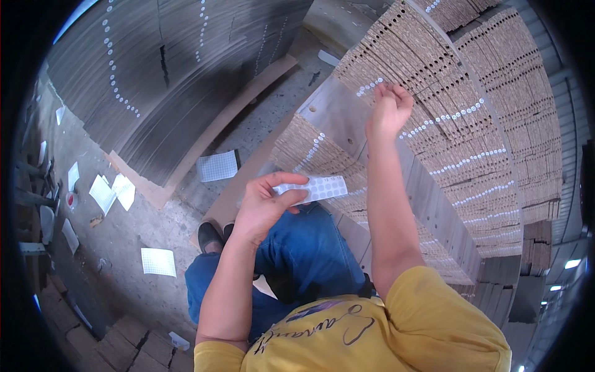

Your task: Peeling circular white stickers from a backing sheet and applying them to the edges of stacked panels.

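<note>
Between the thumb and fingers of my left hand point(260, 208) is a small white sheet of round stickers point(328, 187), held over my lap. My right hand point(390, 113) is raised against the edges of a tall stack of particle boards point(387, 53), its fingertips pinched together. Whatever they pinch, if anything, is too small to make out. Just beside those fingertips a short row of round white stickers point(370, 87) runs across the board edges. Dark drilled holes line the same edges, and a longer sticker row point(443, 118) lies to the right.
Another large stack of grey boards point(186, 93) stands at the far left, with sticker rows on it. Used sticker sheets point(158, 261) lie scattered on the concrete floor point(124, 229). Grey wood-grain board faces point(331, 115) show between the particle-board stacks. More boards point(524, 124) stand at the right.
</note>
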Available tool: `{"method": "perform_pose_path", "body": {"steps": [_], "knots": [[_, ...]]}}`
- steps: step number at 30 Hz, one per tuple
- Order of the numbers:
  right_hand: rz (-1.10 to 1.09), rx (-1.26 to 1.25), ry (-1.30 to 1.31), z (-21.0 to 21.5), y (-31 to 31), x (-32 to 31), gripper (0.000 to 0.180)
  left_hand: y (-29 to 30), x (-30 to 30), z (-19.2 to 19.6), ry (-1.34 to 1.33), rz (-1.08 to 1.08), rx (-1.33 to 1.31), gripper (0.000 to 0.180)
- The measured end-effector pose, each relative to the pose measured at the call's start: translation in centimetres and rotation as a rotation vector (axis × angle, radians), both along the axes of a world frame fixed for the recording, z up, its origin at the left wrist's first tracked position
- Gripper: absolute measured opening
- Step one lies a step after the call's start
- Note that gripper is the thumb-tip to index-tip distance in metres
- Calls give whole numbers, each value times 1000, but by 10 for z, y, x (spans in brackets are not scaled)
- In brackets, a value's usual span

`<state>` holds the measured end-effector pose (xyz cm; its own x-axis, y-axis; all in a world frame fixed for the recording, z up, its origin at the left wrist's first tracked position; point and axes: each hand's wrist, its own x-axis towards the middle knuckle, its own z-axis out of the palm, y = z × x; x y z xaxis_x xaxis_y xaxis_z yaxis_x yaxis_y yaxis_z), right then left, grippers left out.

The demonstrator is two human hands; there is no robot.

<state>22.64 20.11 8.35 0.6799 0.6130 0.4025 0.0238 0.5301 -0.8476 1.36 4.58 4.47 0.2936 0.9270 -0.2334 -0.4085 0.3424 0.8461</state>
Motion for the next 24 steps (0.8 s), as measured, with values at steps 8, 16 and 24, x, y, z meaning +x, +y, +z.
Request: {"method": "perform_pose_path", "body": {"steps": [8,16,24], "knots": [[120,-48,-99,5,-18,4,22,1,2,0,20,-2,4,19],[68,-57,-142,3,-15,10,20,4,6,-2,39,-4,-3,17],[110,-79,-190,-1,-18,28,16,9,19,-2,220,11,6,12]]}}
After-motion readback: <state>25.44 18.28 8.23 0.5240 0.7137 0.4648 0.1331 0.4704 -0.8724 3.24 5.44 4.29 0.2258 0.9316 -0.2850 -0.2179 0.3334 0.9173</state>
